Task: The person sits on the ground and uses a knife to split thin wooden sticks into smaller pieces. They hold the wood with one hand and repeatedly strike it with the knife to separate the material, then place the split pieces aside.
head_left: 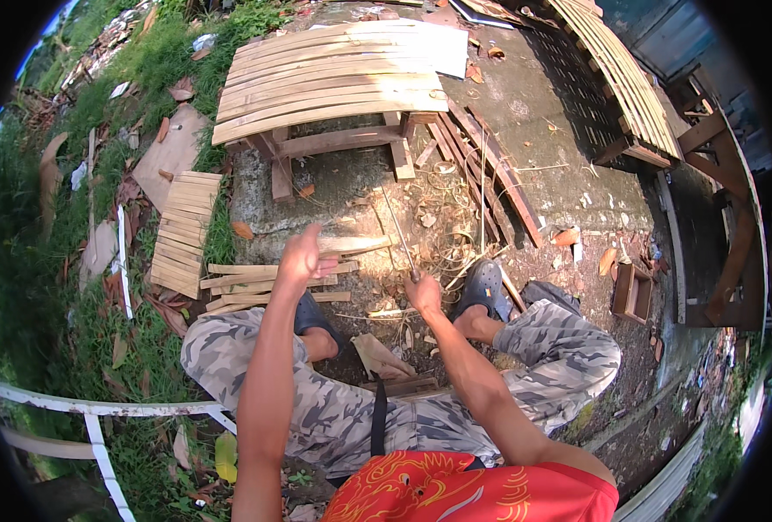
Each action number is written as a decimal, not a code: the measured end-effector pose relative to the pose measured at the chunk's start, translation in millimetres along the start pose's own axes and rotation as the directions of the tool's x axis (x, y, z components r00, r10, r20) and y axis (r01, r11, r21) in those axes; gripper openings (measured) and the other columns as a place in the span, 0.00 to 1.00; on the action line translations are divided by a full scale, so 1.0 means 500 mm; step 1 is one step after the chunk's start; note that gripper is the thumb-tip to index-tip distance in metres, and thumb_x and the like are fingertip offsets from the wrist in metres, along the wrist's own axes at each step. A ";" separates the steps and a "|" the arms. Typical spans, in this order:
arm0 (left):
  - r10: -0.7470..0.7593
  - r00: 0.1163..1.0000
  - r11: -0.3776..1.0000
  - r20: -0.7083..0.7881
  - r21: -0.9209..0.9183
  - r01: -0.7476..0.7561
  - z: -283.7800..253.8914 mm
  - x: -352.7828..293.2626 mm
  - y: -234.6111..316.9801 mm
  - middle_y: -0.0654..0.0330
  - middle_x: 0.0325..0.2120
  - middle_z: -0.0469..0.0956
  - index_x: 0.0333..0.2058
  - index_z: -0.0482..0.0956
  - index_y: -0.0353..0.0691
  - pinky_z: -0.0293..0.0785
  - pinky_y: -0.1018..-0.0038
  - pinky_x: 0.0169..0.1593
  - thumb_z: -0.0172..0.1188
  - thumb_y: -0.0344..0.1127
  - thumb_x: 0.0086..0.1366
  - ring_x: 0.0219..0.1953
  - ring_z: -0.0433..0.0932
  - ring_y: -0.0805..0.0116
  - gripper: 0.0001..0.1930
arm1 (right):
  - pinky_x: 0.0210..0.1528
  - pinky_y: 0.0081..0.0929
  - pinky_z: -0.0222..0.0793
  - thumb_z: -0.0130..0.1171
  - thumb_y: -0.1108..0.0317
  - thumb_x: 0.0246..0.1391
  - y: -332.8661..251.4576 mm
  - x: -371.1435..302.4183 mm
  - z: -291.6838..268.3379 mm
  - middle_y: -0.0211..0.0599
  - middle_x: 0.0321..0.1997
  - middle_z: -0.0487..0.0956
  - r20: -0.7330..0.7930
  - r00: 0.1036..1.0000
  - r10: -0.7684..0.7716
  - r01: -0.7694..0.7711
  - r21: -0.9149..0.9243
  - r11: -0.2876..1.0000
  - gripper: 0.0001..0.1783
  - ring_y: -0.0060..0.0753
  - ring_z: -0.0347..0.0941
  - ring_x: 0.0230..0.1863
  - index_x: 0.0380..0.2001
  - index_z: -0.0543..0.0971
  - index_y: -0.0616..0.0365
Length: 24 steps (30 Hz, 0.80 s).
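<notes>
My left hand [301, 255] is open, thumb raised and fingers apart, above a pile of pale bamboo slats [238, 285] on the ground. One broader slat [362, 245] stretches rightward from just beyond its fingers; whether they touch it I cannot tell. My right hand [423, 294] is closed around the handle of a long, thin-bladed knife [399, 230]. Its blade points away from me and slightly left, past the right end of that broader slat. Both hands are in front of my spread knees, between my dark clogs [480, 287].
Ahead stands a low wooden bench [334, 78] topped with bamboo slats. A second slatted piece [621, 78] is at far right. Dark timber lengths [490, 174] lie beside the bench. A slatted panel [186, 230] rests on grass at left; a small wooden box [633, 293] sits right.
</notes>
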<state>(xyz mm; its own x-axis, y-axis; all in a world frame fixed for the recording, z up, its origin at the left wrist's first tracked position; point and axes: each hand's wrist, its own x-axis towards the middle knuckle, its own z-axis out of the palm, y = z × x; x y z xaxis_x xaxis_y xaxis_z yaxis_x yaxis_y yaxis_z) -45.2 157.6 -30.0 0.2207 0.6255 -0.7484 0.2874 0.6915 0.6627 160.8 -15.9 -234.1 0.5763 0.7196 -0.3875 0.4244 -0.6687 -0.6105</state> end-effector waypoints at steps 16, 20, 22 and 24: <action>0.068 0.997 0.997 -0.036 -0.025 -0.069 -0.008 -0.013 0.010 0.43 0.32 0.80 0.56 0.62 0.21 0.81 0.70 0.32 0.46 0.50 0.67 0.30 0.83 0.60 0.33 | 0.32 0.41 0.75 0.58 0.62 0.55 -0.038 0.015 0.005 0.47 0.21 0.80 -0.215 0.938 -0.273 0.330 0.300 0.895 0.11 0.50 0.80 0.24 0.30 0.75 0.61; 0.070 0.996 0.997 -0.064 -0.027 -0.071 -0.001 -0.016 0.014 0.43 0.33 0.80 0.56 0.62 0.21 0.81 0.70 0.32 0.46 0.50 0.67 0.31 0.83 0.60 0.33 | 0.38 0.44 0.75 0.59 0.59 0.54 0.001 -0.029 0.028 0.53 0.28 0.81 -0.130 0.985 -0.114 0.137 0.189 0.972 0.16 0.58 0.80 0.35 0.34 0.76 0.62; 0.052 0.998 0.999 -0.038 0.001 -0.052 0.003 -0.017 0.015 0.43 0.34 0.80 0.55 0.63 0.21 0.81 0.70 0.32 0.46 0.49 0.66 0.31 0.84 0.59 0.32 | 0.45 0.44 0.74 0.64 0.51 0.48 0.033 -0.031 0.035 0.56 0.35 0.82 0.259 0.936 0.237 -0.155 -0.301 0.941 0.25 0.57 0.79 0.43 0.39 0.78 0.63; 0.064 0.996 0.998 -0.065 0.003 -0.064 0.003 -0.017 0.021 0.43 0.36 0.80 0.55 0.63 0.22 0.81 0.70 0.33 0.46 0.48 0.66 0.33 0.84 0.58 0.31 | 0.47 0.42 0.74 0.65 0.48 0.47 0.044 -0.023 0.034 0.57 0.37 0.82 0.285 0.935 0.210 -0.165 -0.173 0.971 0.27 0.55 0.79 0.44 0.37 0.80 0.64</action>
<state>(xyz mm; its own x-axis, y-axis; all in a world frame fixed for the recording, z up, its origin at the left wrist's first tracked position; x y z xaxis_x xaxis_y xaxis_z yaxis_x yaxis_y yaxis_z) -42.6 159.2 -16.8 0.1776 0.6909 -0.7009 0.2749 0.6490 0.7094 151.7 -35.7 -254.7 0.4295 0.5860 -0.6872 0.4377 -0.8006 -0.4092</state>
